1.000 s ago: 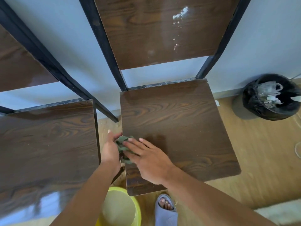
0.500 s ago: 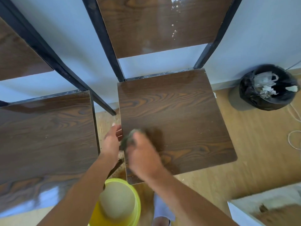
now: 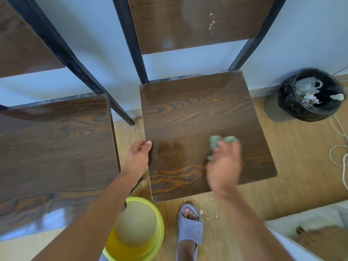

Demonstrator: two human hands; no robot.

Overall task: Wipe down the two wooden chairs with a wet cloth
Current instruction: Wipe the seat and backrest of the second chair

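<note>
Two dark wooden chairs with black metal frames stand side by side against a pale wall. The right chair's seat (image 3: 197, 113) lies under both hands. My right hand (image 3: 224, 166), blurred by motion, presses a bunched green cloth (image 3: 219, 143) onto the seat's right half. My left hand (image 3: 138, 157) holds the seat's left edge, thumb on top. A damp patch darkens the seat between the hands. White specks mark the right chair's backrest (image 3: 188, 21). The left chair's seat (image 3: 56, 147) is glossy.
A yellow-green bucket (image 3: 156, 211) of cloudy water stands on the wood floor below the chairs. My foot in a grey slipper (image 3: 190, 228) is beside it. A black-lined bin (image 3: 310, 95) sits at the right wall, with white cord (image 3: 339, 153) on the floor.
My right hand has swept the cloth from the seat's left edge to its right half, leaving a damp patch. My left hand let go of the cloth and now grips the seat edge.
</note>
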